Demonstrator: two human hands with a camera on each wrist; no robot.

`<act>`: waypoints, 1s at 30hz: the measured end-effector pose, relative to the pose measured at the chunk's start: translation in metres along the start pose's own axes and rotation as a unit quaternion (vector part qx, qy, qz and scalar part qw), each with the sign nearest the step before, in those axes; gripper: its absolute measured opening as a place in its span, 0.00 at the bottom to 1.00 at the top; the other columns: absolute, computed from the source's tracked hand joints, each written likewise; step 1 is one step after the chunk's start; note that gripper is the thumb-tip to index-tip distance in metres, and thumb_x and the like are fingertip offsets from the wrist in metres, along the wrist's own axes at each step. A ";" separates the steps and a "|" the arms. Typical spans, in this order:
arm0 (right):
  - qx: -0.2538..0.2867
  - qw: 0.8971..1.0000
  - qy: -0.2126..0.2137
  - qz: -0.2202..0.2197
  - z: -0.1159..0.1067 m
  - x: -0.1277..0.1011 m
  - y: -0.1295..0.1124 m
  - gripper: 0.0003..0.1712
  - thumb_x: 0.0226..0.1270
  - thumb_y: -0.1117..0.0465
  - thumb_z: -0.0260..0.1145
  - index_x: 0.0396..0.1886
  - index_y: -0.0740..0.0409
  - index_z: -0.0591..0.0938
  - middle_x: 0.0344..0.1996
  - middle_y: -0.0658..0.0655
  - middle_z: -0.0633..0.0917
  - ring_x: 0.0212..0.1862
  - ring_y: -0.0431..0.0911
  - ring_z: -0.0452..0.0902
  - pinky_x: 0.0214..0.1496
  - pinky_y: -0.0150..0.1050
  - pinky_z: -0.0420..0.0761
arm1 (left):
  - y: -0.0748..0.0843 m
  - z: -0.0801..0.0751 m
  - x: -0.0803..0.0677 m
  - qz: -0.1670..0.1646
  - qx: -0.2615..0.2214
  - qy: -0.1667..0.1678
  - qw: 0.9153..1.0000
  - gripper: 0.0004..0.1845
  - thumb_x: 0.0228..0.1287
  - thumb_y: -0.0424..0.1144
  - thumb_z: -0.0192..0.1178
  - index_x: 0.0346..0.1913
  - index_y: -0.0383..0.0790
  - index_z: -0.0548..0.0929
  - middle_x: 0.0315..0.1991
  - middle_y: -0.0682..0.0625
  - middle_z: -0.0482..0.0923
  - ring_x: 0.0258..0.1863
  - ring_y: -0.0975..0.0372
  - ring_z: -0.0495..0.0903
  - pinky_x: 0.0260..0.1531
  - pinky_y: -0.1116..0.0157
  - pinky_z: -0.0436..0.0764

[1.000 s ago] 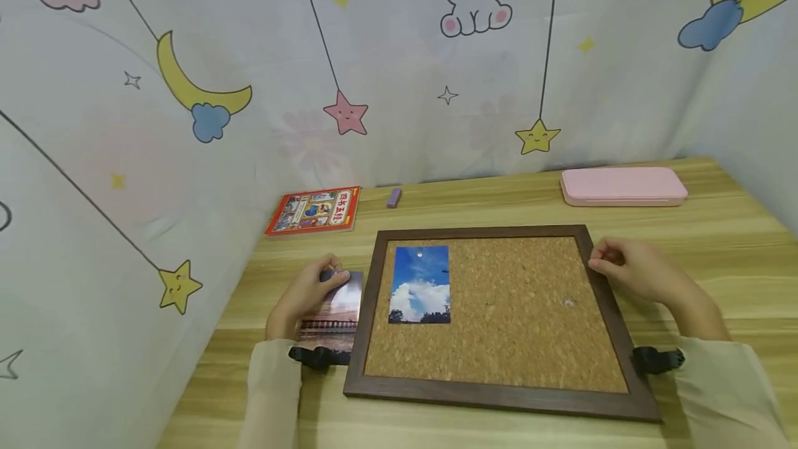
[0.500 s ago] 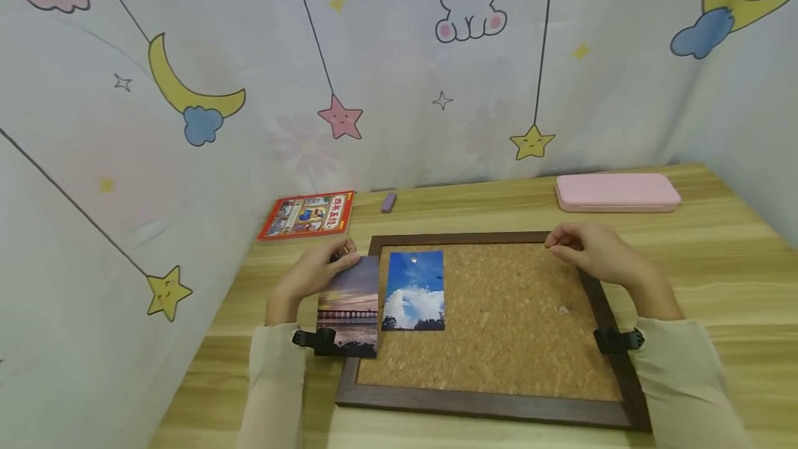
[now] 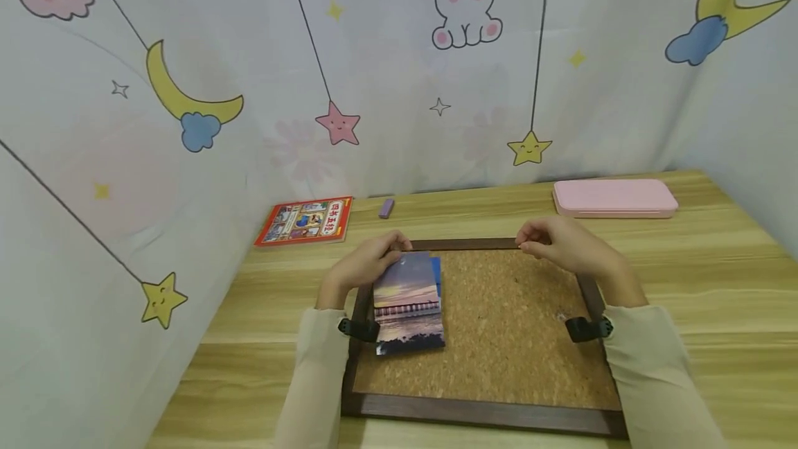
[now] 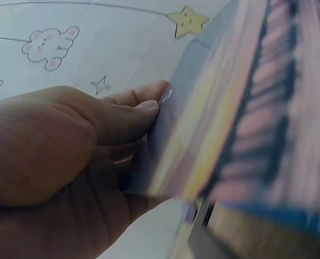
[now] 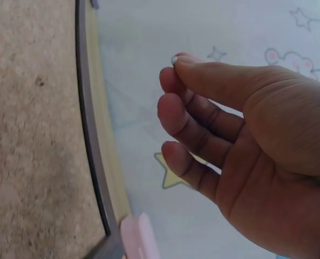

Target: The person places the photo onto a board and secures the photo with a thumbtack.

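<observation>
My left hand (image 3: 368,265) pinches the top edge of a sunset pier photo (image 3: 408,328) between thumb and fingers. The photo hangs over the left part of a brown-framed cork board (image 3: 486,410), covering most of a blue sky photo (image 3: 437,272). In the left wrist view the sunset photo (image 4: 203,124) is tilted and close to the camera. Above the board's far right, my right hand (image 3: 573,248) brings thumb and index tips together. Between them shows a tiny pale thumbtack (image 5: 174,60), mostly hidden by the fingertips; its other fingers are loosely bent.
A red picture book (image 3: 305,221) lies at the table's back left, with a small purple block (image 3: 386,208) beside it. At the back right is a pink case (image 3: 615,197). A small clear pin (image 3: 561,314) sits on the cork near my right wrist. A patterned curtain hangs behind.
My left hand lifts the sunset photo from the table left of the board and carries it right, over the sky photo. My right hand moves left from the frame's right side to above the cork.
</observation>
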State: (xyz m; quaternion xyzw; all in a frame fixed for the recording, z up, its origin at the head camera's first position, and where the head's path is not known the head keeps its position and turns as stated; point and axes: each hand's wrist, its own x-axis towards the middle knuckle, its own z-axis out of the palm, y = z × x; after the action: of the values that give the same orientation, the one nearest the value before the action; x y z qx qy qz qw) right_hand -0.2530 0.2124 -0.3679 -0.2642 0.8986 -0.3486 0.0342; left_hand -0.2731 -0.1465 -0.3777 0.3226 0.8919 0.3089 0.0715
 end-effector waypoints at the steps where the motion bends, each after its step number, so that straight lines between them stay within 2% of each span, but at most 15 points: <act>1: 0.005 1.000 -0.003 -0.001 0.000 0.001 -0.001 0.07 0.64 0.58 0.57 0.37 0.54 0.79 0.30 0.52 0.81 0.32 0.45 0.75 0.30 0.35 0.74 | 0.002 0.003 0.005 0.007 -0.009 -0.009 1.000 0.10 0.68 0.32 0.43 0.48 0.44 0.71 0.42 0.53 0.73 0.38 0.65 0.73 0.36 0.65 0.73; 6: 0.020 1.000 -0.011 -0.009 0.001 0.010 -0.005 0.08 0.65 0.58 0.56 0.37 0.55 0.79 0.30 0.49 0.80 0.33 0.46 0.75 0.32 0.36 0.74 | 0.014 0.017 0.029 0.021 -0.041 -0.042 0.998 0.13 0.69 0.30 0.40 0.51 0.45 0.68 0.48 0.51 0.70 0.44 0.64 0.73 0.38 0.65 0.74; 10: 0.015 1.000 -0.012 -0.016 0.005 0.016 -0.004 0.07 0.64 0.57 0.57 0.35 0.54 0.79 0.28 0.48 0.80 0.30 0.43 0.74 0.31 0.36 0.74 | 0.024 0.030 0.044 0.004 -0.023 -0.057 0.998 0.12 0.68 0.32 0.42 0.51 0.45 0.70 0.46 0.52 0.73 0.44 0.65 0.74 0.38 0.67 0.74; 15: 0.015 0.999 -0.021 -0.032 0.008 0.020 -0.002 0.09 0.64 0.57 0.57 0.35 0.56 0.80 0.28 0.52 0.81 0.29 0.41 0.73 0.30 0.36 0.73 | 0.034 0.046 0.060 0.000 -0.004 -0.074 0.997 0.11 0.67 0.35 0.47 0.50 0.42 0.72 0.45 0.50 0.75 0.41 0.64 0.75 0.39 0.67 0.74; 22: 0.022 0.999 -0.025 -0.035 0.007 0.022 0.001 0.08 0.64 0.58 0.57 0.35 0.57 0.80 0.28 0.53 0.81 0.29 0.42 0.72 0.30 0.36 0.72 | 0.042 0.064 0.077 -0.001 -0.013 -0.078 0.997 0.09 0.66 0.38 0.49 0.47 0.43 0.73 0.42 0.52 0.76 0.39 0.64 0.75 0.37 0.67 0.74; 30: 0.023 0.999 -0.027 -0.041 0.006 0.020 0.007 0.05 0.63 0.59 0.58 0.33 0.53 0.79 0.28 0.56 0.81 0.27 0.42 0.72 0.27 0.35 0.73 | 0.051 0.080 0.089 -0.007 -0.017 -0.058 0.998 0.08 0.64 0.40 0.52 0.44 0.44 0.74 0.43 0.54 0.77 0.45 0.62 0.76 0.40 0.66 0.75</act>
State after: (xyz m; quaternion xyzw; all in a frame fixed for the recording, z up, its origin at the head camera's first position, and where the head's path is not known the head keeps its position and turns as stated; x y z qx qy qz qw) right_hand -0.2725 0.2035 -0.3744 -0.3088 0.8779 -0.3626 0.0502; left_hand -0.2899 -0.0204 -0.4045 0.3329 0.8829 0.3044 0.1308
